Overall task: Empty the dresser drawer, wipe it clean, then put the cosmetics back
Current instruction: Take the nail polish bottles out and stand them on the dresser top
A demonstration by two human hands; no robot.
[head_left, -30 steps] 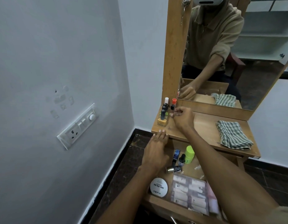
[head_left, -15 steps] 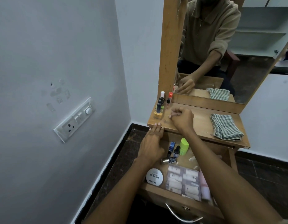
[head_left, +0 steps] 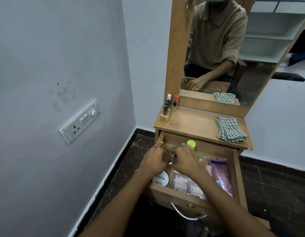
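Both hands (head_left: 172, 159) meet low (fingers (head_left: 180, 148) curled).

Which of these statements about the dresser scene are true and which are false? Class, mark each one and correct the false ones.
1. The drawer is pulled open. True.
2. The checked cloth lies inside the drawer. False: it lies on the dresser top, at its right side.
3. Both hands, left hand and right hand, are over the drawer, close together. True.
4. The small bottles stand at the right end of the dresser top. False: they stand at its left end, by the mirror frame.
5. A round white tin lies in the drawer's front left corner. True.
6. The drawer is already empty. False: packets, a pink tube and a green-capped container are in it.
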